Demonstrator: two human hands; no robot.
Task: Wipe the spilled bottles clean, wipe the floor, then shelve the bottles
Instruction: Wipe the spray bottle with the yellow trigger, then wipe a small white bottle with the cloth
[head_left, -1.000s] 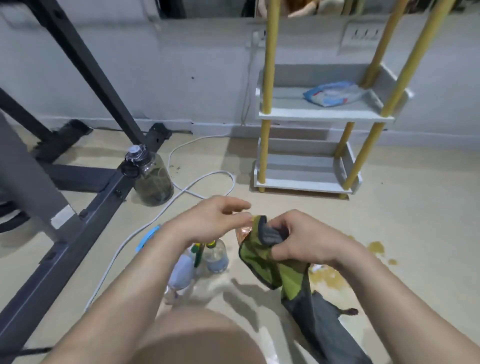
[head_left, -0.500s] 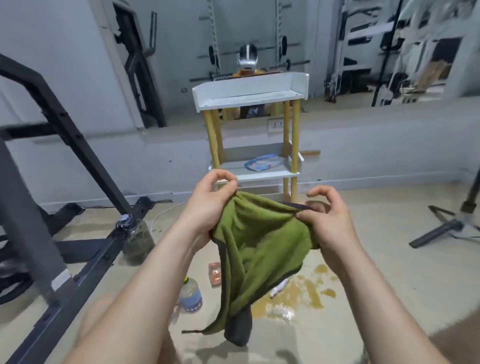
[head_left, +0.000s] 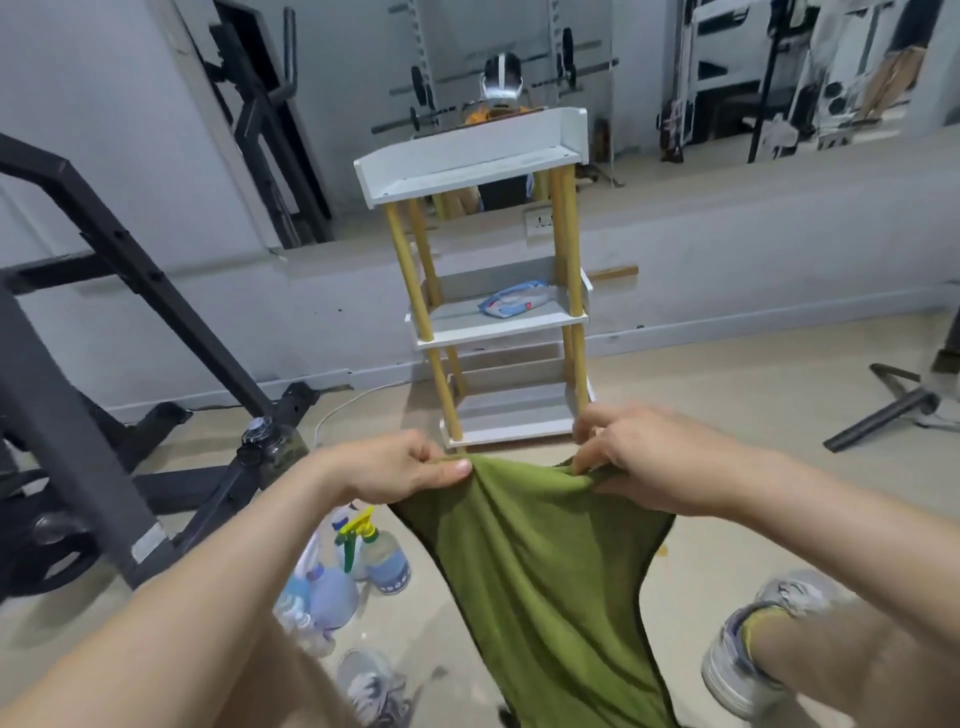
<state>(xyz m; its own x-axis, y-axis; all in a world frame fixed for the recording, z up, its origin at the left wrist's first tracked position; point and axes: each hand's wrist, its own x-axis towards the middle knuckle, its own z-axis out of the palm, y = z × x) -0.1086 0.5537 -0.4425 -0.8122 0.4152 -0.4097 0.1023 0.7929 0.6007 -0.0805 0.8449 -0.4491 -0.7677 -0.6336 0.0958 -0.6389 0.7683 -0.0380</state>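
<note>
Both arms are being stretched forward. The left hand (head_left: 410, 467) and right hand (head_left: 639, 462) are being held apart, a green cloth (head_left: 535, 561) being pinched between the thumb and curled fingers of each.

The cloth (head_left: 530, 571) you hold is matt green fabric with a short, soft nap (dark edging runs along its hem). Your bottles (head_left: 384, 564) look like clear, glossy plastic. The shelf (head_left: 467, 156) has smooth white-painted boards on yellow, wooden-looking posts. The rack (head_left: 130, 265) is matt black metal, and the floor (head_left: 727, 405) looks smooth with a dull sheen.
</note>
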